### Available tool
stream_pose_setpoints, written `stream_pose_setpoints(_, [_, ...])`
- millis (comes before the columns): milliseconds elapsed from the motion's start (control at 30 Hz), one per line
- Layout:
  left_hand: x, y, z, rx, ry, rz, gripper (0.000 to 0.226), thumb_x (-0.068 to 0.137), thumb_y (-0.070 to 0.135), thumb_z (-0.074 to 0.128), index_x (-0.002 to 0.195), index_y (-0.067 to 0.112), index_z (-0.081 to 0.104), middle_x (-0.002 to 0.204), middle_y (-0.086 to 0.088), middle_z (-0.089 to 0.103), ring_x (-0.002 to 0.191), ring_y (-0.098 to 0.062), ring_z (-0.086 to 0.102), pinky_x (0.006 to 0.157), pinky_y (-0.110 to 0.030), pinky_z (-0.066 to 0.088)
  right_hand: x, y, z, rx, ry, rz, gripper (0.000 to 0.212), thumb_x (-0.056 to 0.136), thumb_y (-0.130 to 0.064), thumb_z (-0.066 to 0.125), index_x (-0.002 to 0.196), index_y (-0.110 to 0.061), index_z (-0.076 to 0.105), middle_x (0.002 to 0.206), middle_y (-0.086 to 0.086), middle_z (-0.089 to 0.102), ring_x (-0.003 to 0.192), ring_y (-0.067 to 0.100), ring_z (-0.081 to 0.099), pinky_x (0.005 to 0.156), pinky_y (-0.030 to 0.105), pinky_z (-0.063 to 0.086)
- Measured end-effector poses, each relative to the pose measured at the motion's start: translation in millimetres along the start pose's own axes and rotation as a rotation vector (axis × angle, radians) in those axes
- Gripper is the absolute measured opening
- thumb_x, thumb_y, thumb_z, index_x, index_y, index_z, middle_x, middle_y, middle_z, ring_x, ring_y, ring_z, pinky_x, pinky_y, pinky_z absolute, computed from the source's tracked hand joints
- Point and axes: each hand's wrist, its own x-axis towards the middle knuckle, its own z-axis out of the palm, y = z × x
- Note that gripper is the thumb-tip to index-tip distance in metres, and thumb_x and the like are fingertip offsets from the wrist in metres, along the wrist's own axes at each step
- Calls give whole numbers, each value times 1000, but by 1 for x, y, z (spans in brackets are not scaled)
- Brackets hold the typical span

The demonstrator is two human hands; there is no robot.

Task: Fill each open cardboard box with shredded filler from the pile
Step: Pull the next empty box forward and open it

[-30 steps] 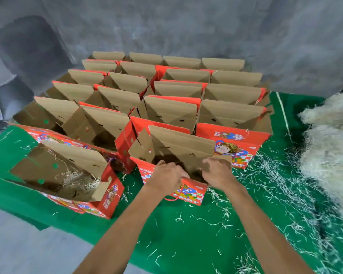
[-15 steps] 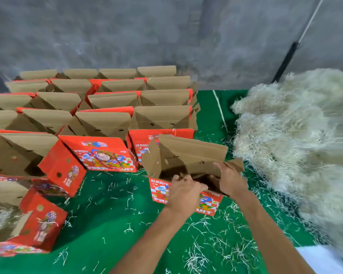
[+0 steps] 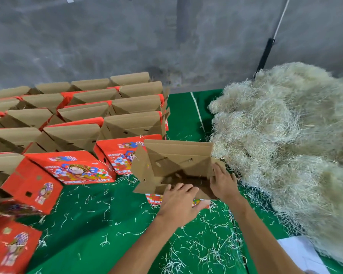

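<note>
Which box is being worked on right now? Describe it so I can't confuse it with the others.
Find the straw-coloured filler pile on the right. The box touches its left edge, apart from the packed rows. Only this one has both hands on it.

The red box lying well to the left of the left hand carries "FRESH FRUIT" in large letters along its lower front edge. The smaller characters printed above its cartoon picture are too blurred to read.
</note>
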Motion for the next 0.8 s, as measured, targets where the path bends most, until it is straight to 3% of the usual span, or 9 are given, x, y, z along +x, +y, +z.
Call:
stream_pose_setpoints(100, [3,-6,9,-62,-211,-7,102,70,97,4,154,40,15,163,9,17,150,-18,13,119,-54,1,-4,-2,0,195,-23,-80,58,101,-12,41,155,-19,22,152,6,41,127,29,54,112,56,38])
stream_pose_setpoints(167, [5,-10,19,-41,-200,22,112,64,102,9,155,37,5,164,7,11,150,-18,9,119,-52,-7,-7,-6,-2,335,-41,-111,67,100,-7,40,158,-27,14,143,5,48,114,23,60,106,50,47])
stream_pose_setpoints(300, [17,-16,37,-4,-77,37,125,55,107,21,152,28,25,149,5,36,135,-21,32,118,-51,9,0,-14,3,375,-47,-22,67,96,-2,45,155,-21,20,135,9,56,111,26,63,100,46,52])
stream_pose_setpoints(367, [27,-20,45,-21,-28,24,117,59,105,21,142,25,40,134,5,49,122,-20,43,112,-47,21,3,-15,10,393,-56,46,59,95,1,49,148,-14,28,115,11,64,94,22,66,84,35,58])
stream_pose_setpoints(433, [37,-24,52,12,40,44,93,71,98,21,116,24,53,113,3,57,103,-20,50,97,-44,33,4,-16,14,400,-47,104,51,94,3,47,140,-12,35,95,5,64,76,14,61,67,25,55])
stream_pose_setpoints(500, [43,-26,56,45,95,62,66,84,86,26,96,26,52,96,5,59,89,-19,53,85,-42,37,5,-15,18,374,-35,124,48,91,4,44,137,-11,38,84,1,59,67,9,53,59,20,49])
stream_pose_setpoints(600, [54,-30,58,17,52,53,22,86,50,58,95,30,51,96,9,66,93,-14,63,85,-36,37,10,-14,22,373,-30,155,53,91,1,43,140,-15,38,84,-7,59,70,4,55,57,11,42])
stream_pose_setpoints(700, [64,-34,60,16,2,86,23,86,49,56,95,28,57,93,10,70,89,-12,67,79,-33,42,9,-15,25,399,-1,177,52,94,-6,44,143,-20,39,95,-6,61,83,11,61,67,15,42])
stream_pose_setpoints(800, [67,-41,69,68,84,160,45,92,65,42,83,26,62,77,10,70,72,-10,67,68,-29,48,12,-15,29,390,34,197,47,98,-4,38,143,-19,41,91,-4,62,76,5,59,57,10,40])
